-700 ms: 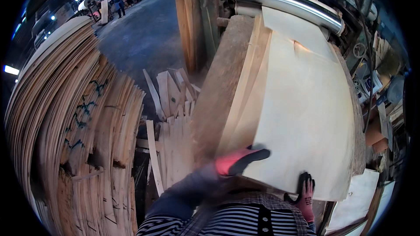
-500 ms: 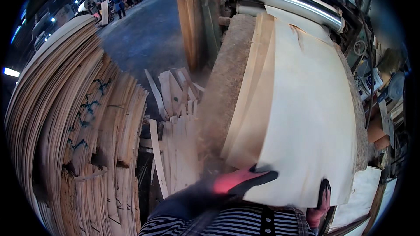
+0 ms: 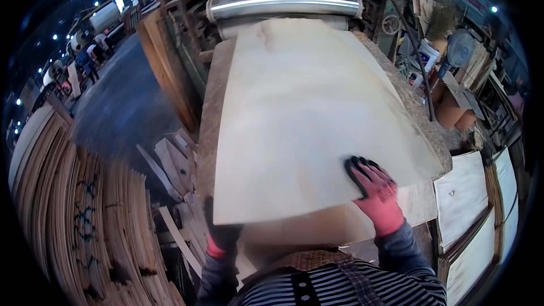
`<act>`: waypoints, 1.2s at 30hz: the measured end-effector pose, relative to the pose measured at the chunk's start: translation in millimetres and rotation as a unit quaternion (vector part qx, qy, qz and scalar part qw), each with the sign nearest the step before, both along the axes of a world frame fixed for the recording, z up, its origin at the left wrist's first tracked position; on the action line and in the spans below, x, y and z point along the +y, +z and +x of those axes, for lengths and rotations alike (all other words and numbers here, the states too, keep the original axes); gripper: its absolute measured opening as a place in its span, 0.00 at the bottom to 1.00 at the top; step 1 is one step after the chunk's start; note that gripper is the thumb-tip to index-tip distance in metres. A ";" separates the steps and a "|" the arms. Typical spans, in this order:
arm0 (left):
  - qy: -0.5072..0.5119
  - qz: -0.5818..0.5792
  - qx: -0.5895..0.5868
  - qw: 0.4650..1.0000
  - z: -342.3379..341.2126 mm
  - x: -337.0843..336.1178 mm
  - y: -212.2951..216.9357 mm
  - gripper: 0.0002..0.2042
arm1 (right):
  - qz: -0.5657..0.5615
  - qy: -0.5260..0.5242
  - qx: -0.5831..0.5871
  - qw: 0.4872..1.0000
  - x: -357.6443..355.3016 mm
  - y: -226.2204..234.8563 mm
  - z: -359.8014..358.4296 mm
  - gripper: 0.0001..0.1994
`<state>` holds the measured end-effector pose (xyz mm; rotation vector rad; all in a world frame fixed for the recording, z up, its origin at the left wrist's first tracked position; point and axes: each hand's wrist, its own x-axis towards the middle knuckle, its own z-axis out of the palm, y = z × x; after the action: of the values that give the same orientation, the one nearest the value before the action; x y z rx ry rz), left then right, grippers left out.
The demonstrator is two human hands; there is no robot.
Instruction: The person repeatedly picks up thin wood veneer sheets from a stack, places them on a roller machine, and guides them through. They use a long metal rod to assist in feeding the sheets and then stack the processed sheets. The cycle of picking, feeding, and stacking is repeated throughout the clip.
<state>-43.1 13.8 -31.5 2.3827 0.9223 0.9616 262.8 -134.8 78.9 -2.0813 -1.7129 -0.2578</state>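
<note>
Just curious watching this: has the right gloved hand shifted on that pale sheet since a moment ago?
Yes. The right hand moved from the veneer sheet's near edge up onto its face, toward the steel roller.

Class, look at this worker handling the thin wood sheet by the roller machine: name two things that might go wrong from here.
1. The veneer sheet is thin and overhangs the table; the left hand holds only its near corner edge, so it may crack or sag.
2. The sheet's far end lies at the steel roller; with the right hand pressing flat on top, gloved fingers could be drawn toward it.
</note>
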 end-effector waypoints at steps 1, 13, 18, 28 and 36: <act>0.038 -0.233 -0.154 0.959 0.3 -5.7 -42.0 0.22 | -0.001 0.005 -0.011 1.000 16.2 -10.3 13.9 0.33; 0.166 -0.219 0.066 0.959 27.4 -41.2 -13.2 0.26 | -0.050 -0.052 -0.046 0.996 207.6 -97.5 113.9 0.31; 0.063 -0.417 -0.122 0.899 7.9 -25.3 21.7 0.23 | 0.040 0.056 0.004 0.998 165.5 -85.5 75.8 0.35; -0.234 -0.502 -0.135 0.822 41.3 -5.7 47.2 0.19 | -0.227 0.106 -0.038 0.967 -108.5 -164.6 2.3 0.37; -0.134 -0.674 -0.139 0.713 -25.6 -68.7 32.2 0.18 | 0.071 -0.108 -0.036 0.991 -175.2 -86.2 -39.6 0.25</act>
<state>-68.7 -54.9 0.8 0.9991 0.6938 0.2435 223.1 -310.0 -7.3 -2.1728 -1.4605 -0.5108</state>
